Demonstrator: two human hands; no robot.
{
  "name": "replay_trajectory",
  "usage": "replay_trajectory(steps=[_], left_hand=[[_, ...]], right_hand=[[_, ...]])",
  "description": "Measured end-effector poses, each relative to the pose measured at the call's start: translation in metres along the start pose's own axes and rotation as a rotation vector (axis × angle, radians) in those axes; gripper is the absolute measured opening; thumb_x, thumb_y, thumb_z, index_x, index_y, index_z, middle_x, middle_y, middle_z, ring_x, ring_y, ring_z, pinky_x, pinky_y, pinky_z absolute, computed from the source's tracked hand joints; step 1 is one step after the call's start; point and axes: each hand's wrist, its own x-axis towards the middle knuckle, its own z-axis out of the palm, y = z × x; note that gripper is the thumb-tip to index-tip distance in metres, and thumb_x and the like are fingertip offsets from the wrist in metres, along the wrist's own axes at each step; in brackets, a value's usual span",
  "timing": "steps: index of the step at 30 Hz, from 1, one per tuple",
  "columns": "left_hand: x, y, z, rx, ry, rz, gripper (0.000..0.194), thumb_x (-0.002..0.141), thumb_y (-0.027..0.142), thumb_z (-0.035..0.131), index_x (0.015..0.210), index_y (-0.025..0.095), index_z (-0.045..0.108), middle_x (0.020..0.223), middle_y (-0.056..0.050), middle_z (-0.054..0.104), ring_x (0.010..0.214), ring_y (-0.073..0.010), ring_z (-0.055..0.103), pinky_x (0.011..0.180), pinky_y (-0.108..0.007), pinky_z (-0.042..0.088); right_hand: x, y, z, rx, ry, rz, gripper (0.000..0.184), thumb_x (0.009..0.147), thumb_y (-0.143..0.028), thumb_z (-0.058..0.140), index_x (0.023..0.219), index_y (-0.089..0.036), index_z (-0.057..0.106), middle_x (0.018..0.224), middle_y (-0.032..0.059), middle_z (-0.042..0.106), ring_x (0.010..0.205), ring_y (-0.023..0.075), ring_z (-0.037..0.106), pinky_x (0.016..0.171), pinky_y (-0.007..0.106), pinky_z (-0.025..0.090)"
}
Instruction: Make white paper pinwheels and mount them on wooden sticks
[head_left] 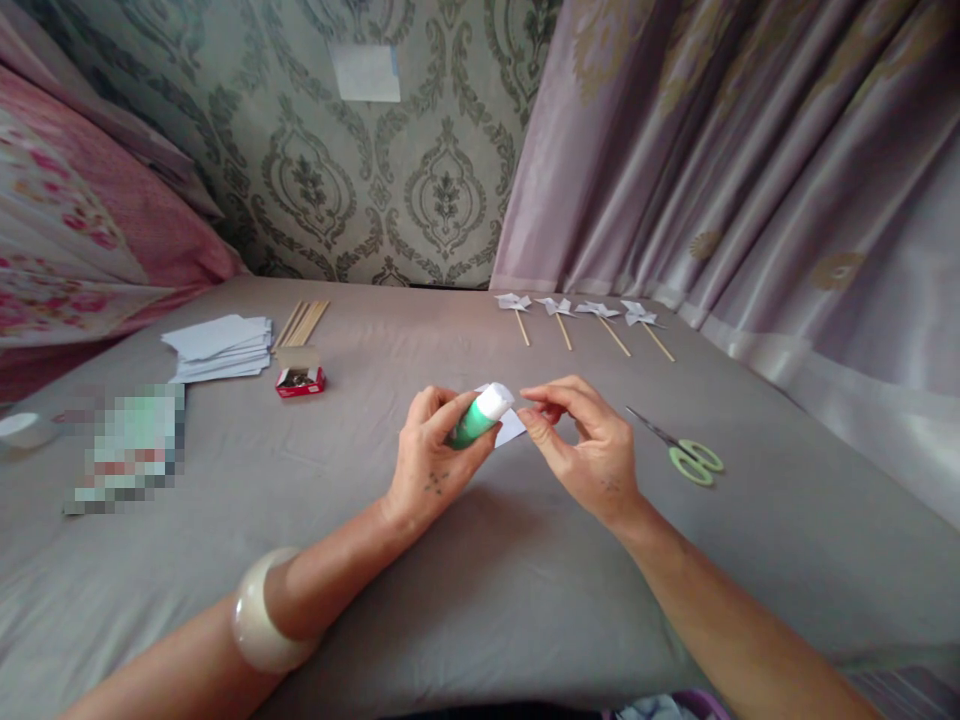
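Note:
My left hand (433,462) is wrapped around a green glue stick with a white cap (480,416), tilted up and to the right. My right hand (583,443) sits just to the right of it, fingers curled, thumb and forefinger pinched near the cap. A small white piece of paper (511,428) lies on the grey sheet (480,590) between and behind the two hands, partly hidden by the glue stick. I cannot tell whether the right fingertips touch the cap or the paper.
Green-handled scissors (690,455) lie right of my hands. Several paper pinwheels on wooden sticks (577,318) line the far side. A stack of white paper (221,346), wooden sticks (301,322) and a small red box (300,380) sit at left. A curtain hangs at right.

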Motion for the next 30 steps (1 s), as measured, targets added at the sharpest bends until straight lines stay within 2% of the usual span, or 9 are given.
replay_trajectory(steps=[13, 30], left_hand=[[-0.0021, -0.0004, 0.0021, 0.165, -0.006, 0.111, 0.023, 0.080, 0.027, 0.066, 0.102, 0.020, 0.067, 0.085, -0.004, 0.057, 0.079, -0.0159, 0.054, 0.069, -0.027, 0.046], [-0.0020, 0.0000, 0.0022, 0.159, -0.068, 0.058, 0.024, 0.079, 0.026, 0.065, 0.102, 0.019, 0.067, 0.086, -0.005, 0.058, 0.080, -0.0170, 0.054, 0.071, -0.029, 0.045]], right_hand=[[-0.0028, 0.0023, -0.0010, -0.031, -0.015, -0.044, 0.005, 0.083, -0.018, 0.064, 0.085, -0.020, 0.068, 0.075, 0.0009, 0.059, 0.064, 0.0107, 0.055, 0.059, 0.026, 0.048], [-0.0040, 0.0034, 0.0000, -0.139, -0.030, -0.075, 0.008, 0.084, -0.015, 0.056, 0.082, -0.021, 0.061, 0.076, 0.0017, 0.057, 0.069, 0.0132, 0.054, 0.064, 0.029, 0.049]])
